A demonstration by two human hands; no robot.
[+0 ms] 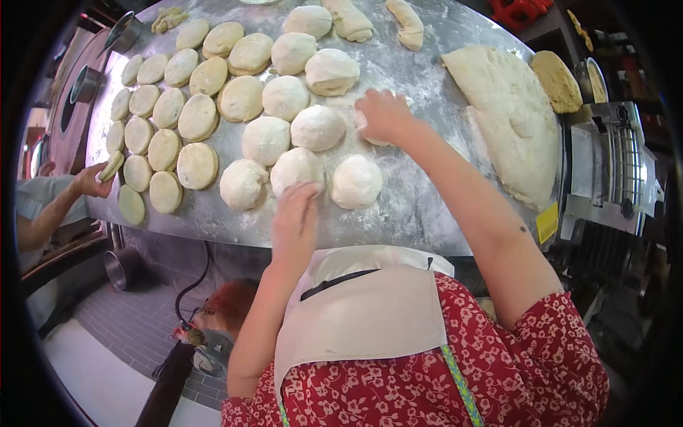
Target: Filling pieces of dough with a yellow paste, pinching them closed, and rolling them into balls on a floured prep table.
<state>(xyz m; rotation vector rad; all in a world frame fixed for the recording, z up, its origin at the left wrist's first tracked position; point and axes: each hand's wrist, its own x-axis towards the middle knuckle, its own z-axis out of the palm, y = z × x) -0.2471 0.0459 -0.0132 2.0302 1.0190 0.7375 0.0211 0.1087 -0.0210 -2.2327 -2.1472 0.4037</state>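
My left hand [296, 219], blurred, is at the near side of a floured dough ball [296, 165]. Its fingertips overlap the ball's edge, and it holds nothing that I can see. Farther right, my right hand [385, 115] curls over another dough ball [380, 142], most of which it hides. A round dough ball [356, 181] sits between the two hands, on the near side. Several more white dough balls [318, 128] stand close together beyond my left hand, all dusted with flour on the metal worktable [421, 213].
Flattened dough rounds [197, 117] fill the table's left part. A large dough slab [512, 117] lies at the right, near a brown dough lump [556, 81] and a metal roller machine [613, 165]. Dough pieces [406, 24] lie at the back. Another person's hand [92, 180] holds a round at left.
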